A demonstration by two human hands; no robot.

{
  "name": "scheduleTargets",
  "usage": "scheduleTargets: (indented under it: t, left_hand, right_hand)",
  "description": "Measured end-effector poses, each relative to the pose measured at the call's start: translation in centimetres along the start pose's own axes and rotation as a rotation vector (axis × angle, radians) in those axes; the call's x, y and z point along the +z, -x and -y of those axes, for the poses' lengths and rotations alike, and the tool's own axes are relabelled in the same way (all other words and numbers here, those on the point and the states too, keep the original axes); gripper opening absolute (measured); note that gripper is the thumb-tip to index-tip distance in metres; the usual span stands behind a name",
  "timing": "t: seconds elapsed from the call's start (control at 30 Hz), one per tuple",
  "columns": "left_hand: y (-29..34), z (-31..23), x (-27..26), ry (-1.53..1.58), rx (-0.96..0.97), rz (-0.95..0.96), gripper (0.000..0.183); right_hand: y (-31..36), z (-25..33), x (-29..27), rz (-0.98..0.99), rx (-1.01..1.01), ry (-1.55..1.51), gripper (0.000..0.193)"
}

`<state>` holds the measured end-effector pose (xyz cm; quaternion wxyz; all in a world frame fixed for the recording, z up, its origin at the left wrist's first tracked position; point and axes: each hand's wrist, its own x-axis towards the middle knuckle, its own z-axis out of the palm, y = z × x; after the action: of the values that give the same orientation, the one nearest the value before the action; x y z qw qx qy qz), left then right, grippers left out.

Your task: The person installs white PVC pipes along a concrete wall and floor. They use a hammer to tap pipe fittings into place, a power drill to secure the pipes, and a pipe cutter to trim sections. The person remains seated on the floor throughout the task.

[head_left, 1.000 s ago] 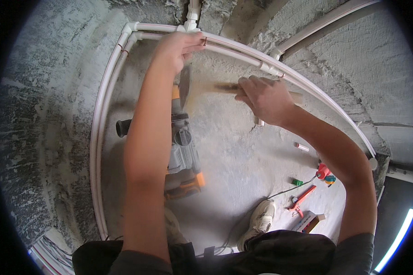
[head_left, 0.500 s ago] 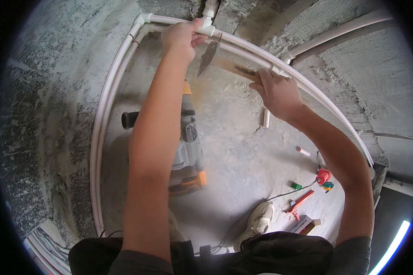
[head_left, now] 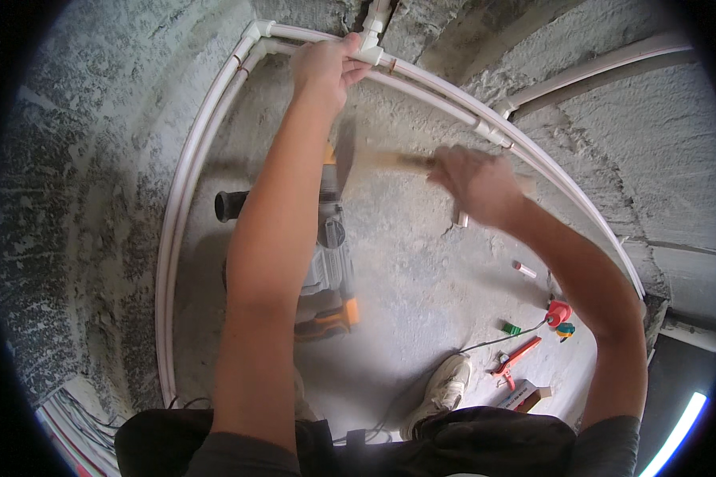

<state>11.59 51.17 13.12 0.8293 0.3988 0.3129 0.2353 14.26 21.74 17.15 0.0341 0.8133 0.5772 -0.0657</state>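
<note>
My left hand (head_left: 322,70) is closed around the upper white pipe (head_left: 304,33), just left of a white tee fitting (head_left: 368,49). Whether a small part sits between those fingers is hidden. In my right hand (head_left: 479,184) is the wooden handle of a hammer (head_left: 394,161), smeared by motion. Its dark head hangs in the air below the tee, a little right of my left forearm. A second white pipe (head_left: 426,97) runs close beside the first, and a coupling (head_left: 488,129) joins it above my right hand.
Behind my left forearm lies a grey and orange rotary hammer drill (head_left: 326,266). Pipe offcuts (head_left: 524,269) are on the concrete floor. Near my shoe (head_left: 447,383) lie an orange pipe cutter (head_left: 517,358), a red plug (head_left: 558,312), a green block (head_left: 511,327) and a small box (head_left: 525,396).
My right hand has swung the hammer downward, its head dropping away from the pipes. My left hand stays on the pipe; the whole view has shifted slightly.
</note>
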Motion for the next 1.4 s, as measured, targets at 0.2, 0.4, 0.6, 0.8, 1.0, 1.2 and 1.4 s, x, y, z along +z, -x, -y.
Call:
scheduleTargets:
  t: [0.2,0.4,0.6,0.8,1.0,1.2,1.4]
  left_hand:
    - [-0.2,-0.5,0.2,-0.045,-0.018,0.004,0.034]
    - [0.2,-0.4,0.6,-0.061,-0.018,-0.013,0.033]
    - [0.0,-0.2,0.3,-0.014,-0.03,-0.039,0.022]
    - [-0.4,-0.1,0.0,0.005,-0.033,-0.012,0.021]
    - [-0.5,-0.3,0.4,-0.077,-0.052,-0.041,0.03]
    - [-1.0,0.1,-0.2,0.014,-0.042,-0.057,0.021]
    - [3.6,-2.3,2.1,-0.801,0.734,-0.309,0.021]
  right_hand:
    - [-0.3,-0.5,0.3,-0.158,0.086,-0.105,0.036]
    - [-0.3,-0.8,0.0,-0.147,0.124,-0.093,0.034]
    - [0.0,-1.3,-0.1,-0.181,0.106,-0.096,0.034]
    - [-0.6,-1.1,0.0,-0.158,0.102,-0.103,0.037]
    - [-1.1,-1.8,0.6,-0.198,0.181,-0.122,0.036]
    - [-1.4,-1.8,0.1,-0.115,0.247,-0.155,0.034]
    - [5.2,1.2,2.5,0.039,0.189,-0.251,0.034]
